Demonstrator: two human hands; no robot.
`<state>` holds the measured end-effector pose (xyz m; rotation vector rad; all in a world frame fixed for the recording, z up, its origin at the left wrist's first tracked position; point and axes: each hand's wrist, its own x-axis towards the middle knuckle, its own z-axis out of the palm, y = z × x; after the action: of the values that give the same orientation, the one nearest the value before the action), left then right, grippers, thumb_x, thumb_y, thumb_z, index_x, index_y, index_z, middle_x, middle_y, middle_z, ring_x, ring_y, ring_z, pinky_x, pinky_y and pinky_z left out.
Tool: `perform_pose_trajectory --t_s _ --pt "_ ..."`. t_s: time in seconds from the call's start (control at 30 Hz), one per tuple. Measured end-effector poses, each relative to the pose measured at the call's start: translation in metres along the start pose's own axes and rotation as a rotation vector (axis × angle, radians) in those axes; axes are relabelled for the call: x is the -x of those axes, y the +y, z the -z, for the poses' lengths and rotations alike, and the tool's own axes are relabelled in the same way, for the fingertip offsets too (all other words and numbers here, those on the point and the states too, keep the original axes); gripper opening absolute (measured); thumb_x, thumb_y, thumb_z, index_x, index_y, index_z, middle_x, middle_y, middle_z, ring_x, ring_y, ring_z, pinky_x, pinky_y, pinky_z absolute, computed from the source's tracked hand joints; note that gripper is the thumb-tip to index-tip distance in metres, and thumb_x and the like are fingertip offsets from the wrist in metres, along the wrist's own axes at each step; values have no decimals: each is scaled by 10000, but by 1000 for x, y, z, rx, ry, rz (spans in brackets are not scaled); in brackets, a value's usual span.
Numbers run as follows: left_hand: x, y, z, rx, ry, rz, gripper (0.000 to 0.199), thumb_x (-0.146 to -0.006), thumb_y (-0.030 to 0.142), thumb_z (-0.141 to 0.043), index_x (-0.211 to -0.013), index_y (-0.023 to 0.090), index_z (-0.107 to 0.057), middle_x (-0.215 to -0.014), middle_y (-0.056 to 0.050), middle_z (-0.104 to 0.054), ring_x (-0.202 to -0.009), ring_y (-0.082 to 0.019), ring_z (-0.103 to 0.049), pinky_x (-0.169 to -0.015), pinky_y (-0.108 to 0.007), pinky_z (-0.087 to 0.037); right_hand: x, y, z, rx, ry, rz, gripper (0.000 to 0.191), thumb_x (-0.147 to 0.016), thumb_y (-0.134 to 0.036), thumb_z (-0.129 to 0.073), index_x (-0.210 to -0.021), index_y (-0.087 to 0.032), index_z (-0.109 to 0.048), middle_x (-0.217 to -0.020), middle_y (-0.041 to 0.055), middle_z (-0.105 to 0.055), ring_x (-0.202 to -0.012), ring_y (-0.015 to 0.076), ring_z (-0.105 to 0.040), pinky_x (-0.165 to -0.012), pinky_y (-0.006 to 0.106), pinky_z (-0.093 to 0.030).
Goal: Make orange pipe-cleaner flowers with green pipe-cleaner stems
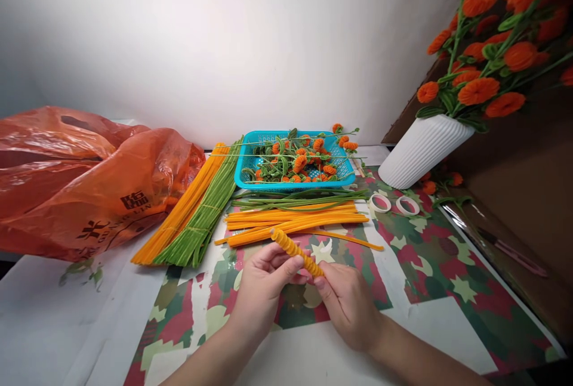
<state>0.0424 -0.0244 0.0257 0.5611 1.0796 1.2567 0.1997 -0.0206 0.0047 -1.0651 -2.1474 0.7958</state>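
Observation:
A yellow-orange pipe cleaner (293,247) is wound in a tight spiral, apparently around a thin rod whose pale tip shows at its upper left end. My left hand (264,281) pinches the coil near its middle, thumb on the near side and fingers behind. At the lower right end, my right hand (347,299) is closed around the coil, hiding that end. Just beyond my hands lie loose orange pipe cleaners (295,218), with green pipe cleaners (295,200) behind them.
A blue basket (239,174) holds small orange flowers and green stems. Left are bundled green pipe cleaners (203,219), orange ones (179,210) and an orange plastic bag (111,177). Right are two tape rolls (407,206), a white vase (421,150) of orange flowers and a pink-handled cutter (514,255).

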Motion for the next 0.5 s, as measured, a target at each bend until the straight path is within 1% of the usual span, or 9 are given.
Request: perform_pose_trajectory --t_s 0.1,0.17,0.27,0.37,0.43,0.5 --pt "-1 0 0 2 2 16 273 -624 320 -811 -795 148 -686 -734 -34 -702 -604 -122 -640 -548 -203 -542 0 0 -1 8 4 -27 354 -976 -313 -281 -696 -182 -454 -609 3 -465 -558 125 -416 -543 266 -241" --pt "-2 1 1 -13 -15 28 272 -635 309 -805 -821 150 -688 -763 -43 -708 -662 -141 -657 -602 -223 -553 -1 -1 -1 -57 -21 -94 360 -978 -344 -278 -698 -184 -438 -610 -4 -450 -558 121 -399 -541 265 -237" --pt "-4 5 3 -24 -32 12 326 -649 288 -798 -928 159 -691 -890 -76 -721 -813 -182 -677 -716 -252 -552 -3 -1 1 -273 -106 -238 383 -976 -423 -280 -696 -192 -401 -610 -23 -406 -559 112 -357 -531 256 -242" --pt "-7 9 5 86 -10 -19 405 -699 383 -748 -1041 178 -671 -1033 -104 -706 -914 -216 -673 -786 -300 -545 -6 -1 3 -464 -179 -338 421 -963 -490 -295 -673 -193 -364 -613 -32 -357 -579 106 -322 -535 250 -250" --pt "-10 11 6 163 26 -47 387 -723 437 -711 -1005 173 -679 -1019 -108 -710 -896 -216 -678 -779 -314 -550 -6 -1 4 -521 -197 -372 442 -954 -516 -308 -659 -191 -351 -616 -33 -343 -588 104 -313 -539 251 -246" --pt "-14 12 8 171 80 -80 330 -699 414 -739 -899 155 -692 -927 -100 -724 -832 -196 -683 -725 -284 -555 -7 -1 5 -546 -200 -385 453 -947 -532 -320 -653 -189 -346 -616 -33 -335 -588 101 -303 -537 253 -236"
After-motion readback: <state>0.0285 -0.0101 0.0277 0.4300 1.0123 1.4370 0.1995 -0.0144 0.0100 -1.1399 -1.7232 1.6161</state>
